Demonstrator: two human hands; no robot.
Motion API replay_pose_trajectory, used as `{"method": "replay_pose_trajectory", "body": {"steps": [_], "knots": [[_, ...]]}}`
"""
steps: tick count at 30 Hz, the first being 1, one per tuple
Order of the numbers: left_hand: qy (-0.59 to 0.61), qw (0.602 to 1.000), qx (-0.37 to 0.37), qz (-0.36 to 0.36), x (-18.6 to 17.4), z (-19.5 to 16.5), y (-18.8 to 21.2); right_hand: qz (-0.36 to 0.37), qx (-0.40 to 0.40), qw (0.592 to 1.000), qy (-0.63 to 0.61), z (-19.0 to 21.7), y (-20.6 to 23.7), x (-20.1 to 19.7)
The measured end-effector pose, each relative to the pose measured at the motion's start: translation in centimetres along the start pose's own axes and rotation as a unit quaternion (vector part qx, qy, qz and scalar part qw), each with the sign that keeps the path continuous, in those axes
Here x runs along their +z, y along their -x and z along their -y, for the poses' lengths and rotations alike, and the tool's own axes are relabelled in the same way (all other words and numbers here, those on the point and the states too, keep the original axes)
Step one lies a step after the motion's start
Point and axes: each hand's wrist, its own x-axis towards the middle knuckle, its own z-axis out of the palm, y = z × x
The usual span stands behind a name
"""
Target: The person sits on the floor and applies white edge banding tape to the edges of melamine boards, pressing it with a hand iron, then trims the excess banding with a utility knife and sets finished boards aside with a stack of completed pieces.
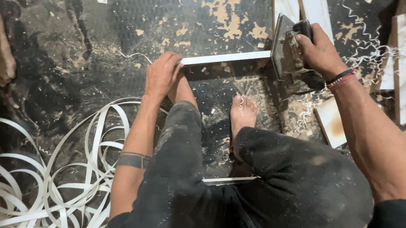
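The person sits on the floor (66,74), which is dark and worn, with legs bent over a dark board (223,82) with a white edge. The left hand (162,74) presses flat on the left end of this white edge, fingers spread, its grip closed on nothing. The right hand (318,50) has its grip wrapped tight around the handle of a metal hand tool (289,56), which stands at the right end of the board. A bare foot (243,114) rests on the board. Loose white edge strips (46,184) lie coiled near the floor's lower left corner, and thin curled shavings (364,48) lie at the right.
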Motion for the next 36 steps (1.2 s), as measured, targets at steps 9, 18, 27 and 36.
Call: {"method": "replay_pose_trajectory", "body": {"steps": [9, 18, 27, 36], "knots": [[0.031, 0.999, -0.024, -0.011, 0.3, -0.3, 0.0, 0.08, -0.024, 0.997, 0.003, 4.1, -0.6, 4.8], [-0.002, 1.0, -0.023, -0.003, -0.3, -0.2, 0.1, 0.082, -0.178, 0.981, 0.011, 9.4, -1.3, 14.9], [-0.057, 0.998, 0.001, -0.004, -0.3, 0.1, 0.4, 0.034, 0.004, 0.999, -0.007, 4.2, -0.9, 7.6], [-0.068, 0.996, 0.047, 0.014, -0.5, 1.3, 0.4, -0.045, 0.055, 0.977, -0.2, -6.3, 3.8, -2.0]]}}
